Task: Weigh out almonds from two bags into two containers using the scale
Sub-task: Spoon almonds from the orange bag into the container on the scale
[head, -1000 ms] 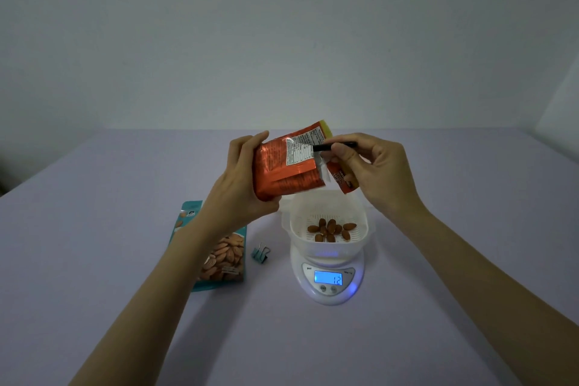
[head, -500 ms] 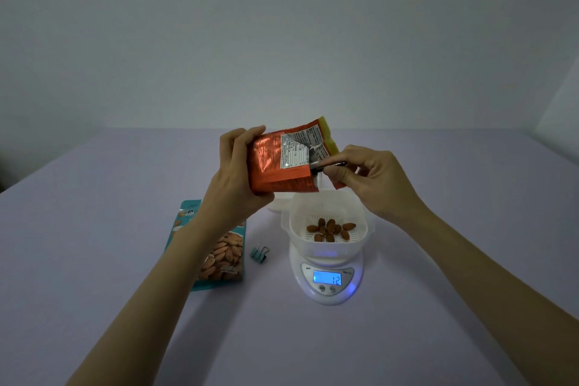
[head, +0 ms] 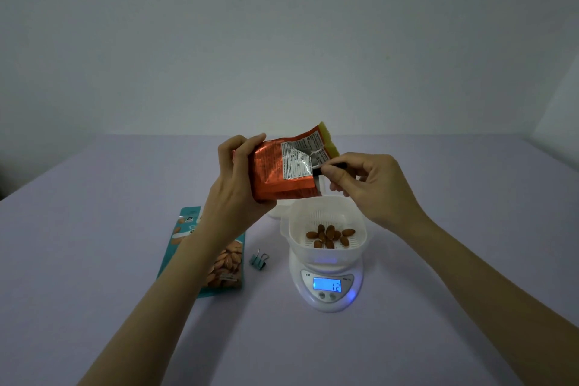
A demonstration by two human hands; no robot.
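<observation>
My left hand [head: 238, 185] grips an orange foil almond bag [head: 275, 172] in the air, tilted, above and left of the scale. My right hand [head: 376, 188] pinches a black clip [head: 332, 166] at the bag's folded right end. Below them a white perforated container [head: 291, 229] holding several almonds [head: 329, 235] sits on the white scale [head: 326, 294], whose blue display reads 12. A teal almond bag [head: 225, 266] lies flat on the table, partly under my left forearm.
A small teal binder clip [head: 258, 260] lies between the teal bag and the scale. Another white container [head: 277, 211] shows behind the scale, mostly hidden by the orange bag and my hands. The table is covered in pale lilac, with a wall behind it.
The bag's loose right end has been folded in against the bag. My right hand has dropped with the black clip to that fold. The scale still reads 12.
</observation>
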